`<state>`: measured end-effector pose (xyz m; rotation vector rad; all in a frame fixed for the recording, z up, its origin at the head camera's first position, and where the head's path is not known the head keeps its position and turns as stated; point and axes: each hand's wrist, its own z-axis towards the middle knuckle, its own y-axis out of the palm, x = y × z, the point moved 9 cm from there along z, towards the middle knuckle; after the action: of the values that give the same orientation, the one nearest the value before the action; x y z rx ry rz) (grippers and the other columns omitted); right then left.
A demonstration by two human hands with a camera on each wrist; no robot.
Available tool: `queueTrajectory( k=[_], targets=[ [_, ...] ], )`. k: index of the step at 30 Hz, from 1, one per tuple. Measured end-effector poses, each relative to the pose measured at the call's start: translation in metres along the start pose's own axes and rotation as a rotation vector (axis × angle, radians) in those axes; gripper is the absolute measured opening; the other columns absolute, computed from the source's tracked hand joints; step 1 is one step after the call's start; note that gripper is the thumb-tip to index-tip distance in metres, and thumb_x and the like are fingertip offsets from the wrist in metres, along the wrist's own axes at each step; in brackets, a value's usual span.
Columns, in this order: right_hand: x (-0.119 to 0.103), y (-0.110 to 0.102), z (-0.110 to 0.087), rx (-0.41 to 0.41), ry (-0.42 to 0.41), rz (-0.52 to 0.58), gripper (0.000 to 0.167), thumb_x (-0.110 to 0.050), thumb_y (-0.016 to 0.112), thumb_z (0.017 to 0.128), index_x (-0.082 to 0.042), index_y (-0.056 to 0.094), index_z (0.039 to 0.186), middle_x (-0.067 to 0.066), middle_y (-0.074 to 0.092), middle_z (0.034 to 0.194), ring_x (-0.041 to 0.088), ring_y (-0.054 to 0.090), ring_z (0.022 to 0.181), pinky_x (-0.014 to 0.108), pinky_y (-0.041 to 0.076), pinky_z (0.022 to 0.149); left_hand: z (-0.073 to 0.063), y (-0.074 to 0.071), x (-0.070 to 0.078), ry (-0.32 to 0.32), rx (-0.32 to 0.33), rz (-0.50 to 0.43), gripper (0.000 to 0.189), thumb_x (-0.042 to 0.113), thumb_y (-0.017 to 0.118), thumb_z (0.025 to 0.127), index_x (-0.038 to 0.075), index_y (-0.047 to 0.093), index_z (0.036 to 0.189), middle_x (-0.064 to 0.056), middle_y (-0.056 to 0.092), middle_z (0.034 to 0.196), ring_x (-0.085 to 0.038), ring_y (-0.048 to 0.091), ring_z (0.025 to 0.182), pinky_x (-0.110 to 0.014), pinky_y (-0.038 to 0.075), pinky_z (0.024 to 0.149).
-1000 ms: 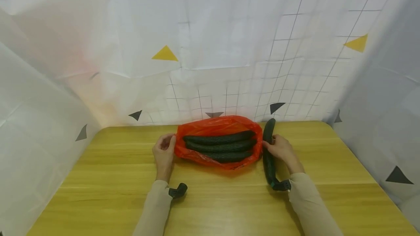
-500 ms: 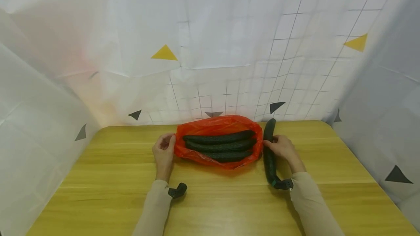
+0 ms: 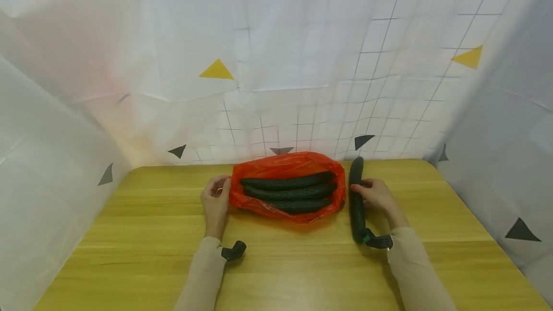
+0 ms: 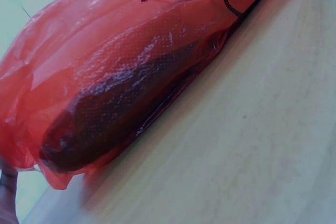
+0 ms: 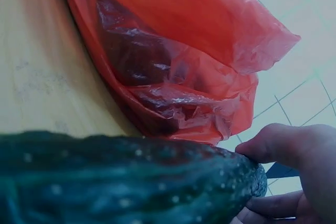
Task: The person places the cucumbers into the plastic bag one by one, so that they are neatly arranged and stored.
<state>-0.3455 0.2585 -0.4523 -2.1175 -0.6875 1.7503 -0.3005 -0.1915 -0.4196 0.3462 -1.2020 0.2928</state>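
A red plastic bag (image 3: pixel 276 161) lies at the back of the table with its mouth open upward. Inside are 3 dark green cucumbers (image 3: pixel 289 192), side by side. My left hand (image 3: pixel 216 200) pinches the bag's left edge between thumb and fingers; the left wrist view shows one cucumber through the film (image 4: pixel 121 103). To the right of the bag, my right hand (image 3: pixel 380 198) holds another cucumber (image 3: pixel 356 210) around its middle, its length pointing away from me. In the right wrist view, thumb and fingers grip this cucumber (image 5: pixel 131 177), close to the bag's side (image 5: pixel 178 93).
The wooden table (image 3: pixel 294 272) extends in front of the bag and to both sides. A white sheet wall (image 3: pixel 281 61) with grid lines and triangle marks stands right behind the table's back edge. Black wrist cameras (image 3: pixel 234 251) stick out from both sleeves.
My right hand has shifted slightly to the right with its cucumber, widening the gap to the bag. The cucumber now lies straighter. My left hand and the bag stay where they were.
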Motion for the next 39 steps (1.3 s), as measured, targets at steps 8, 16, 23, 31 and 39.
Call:
queueTrajectory(
  k=[8,16,23,31,39],
  targets=[
    [0.009,-0.006,0.001,0.011,0.035,0.056,0.07,-0.037,0.054,0.094,0.012,0.032,0.139,0.032,0.047,0.13,0.026,0.059,0.102,0.032,0.056,0.076,0.0,0.001,0.0,0.016,0.0,0.001,0.022,0.013,0.068,0.086,-0.002,0.068,0.101,0.001,0.065,0.086,-0.007,0.059,0.078,-0.016,0.049,0.068],
    [0.013,-0.02,-0.001,0.029,0.029,0.09,0.073,-0.036,0.052,0.095,0.014,0.027,0.141,0.034,0.045,0.133,0.022,0.06,0.1,0.032,0.056,0.078,0.0,0.002,-0.002,-0.008,-0.006,0.007,0.021,0.014,0.069,0.086,-0.001,0.068,0.101,0.003,0.064,0.085,-0.007,0.058,0.079,-0.017,0.047,0.068],
    [0.004,-0.035,-0.004,0.088,-0.002,0.123,0.076,-0.041,0.054,0.093,0.008,0.025,0.145,0.032,0.043,0.137,0.011,0.065,0.087,0.028,0.056,0.073,0.0,0.002,0.002,0.002,-0.008,0.006,0.021,0.014,0.069,0.086,-0.001,0.068,0.101,0.001,0.065,0.086,-0.008,0.058,0.08,-0.017,0.048,0.069],
    [-0.017,-0.045,-0.015,0.117,-0.068,0.183,0.076,-0.042,0.053,0.094,0.003,0.023,0.147,0.025,0.035,0.144,0.011,0.06,0.1,0.032,0.055,0.082,0.0,0.001,0.0,-0.003,-0.013,0.015,0.02,0.013,0.068,0.086,-0.001,0.068,0.1,0.0,0.065,0.086,-0.008,0.058,0.079,-0.017,0.048,0.07],
    [-0.036,-0.061,-0.025,0.233,-0.175,0.224,0.076,-0.044,0.054,0.093,0.001,0.026,0.147,0.021,0.035,0.142,-0.006,0.049,0.095,0.023,0.055,0.075,0.0,0.003,0.0,-0.003,-0.028,0.011,0.023,0.014,0.068,0.087,-0.002,0.068,0.102,-0.002,0.064,0.086,-0.008,0.057,0.08,-0.016,0.047,0.069]
  ],
)
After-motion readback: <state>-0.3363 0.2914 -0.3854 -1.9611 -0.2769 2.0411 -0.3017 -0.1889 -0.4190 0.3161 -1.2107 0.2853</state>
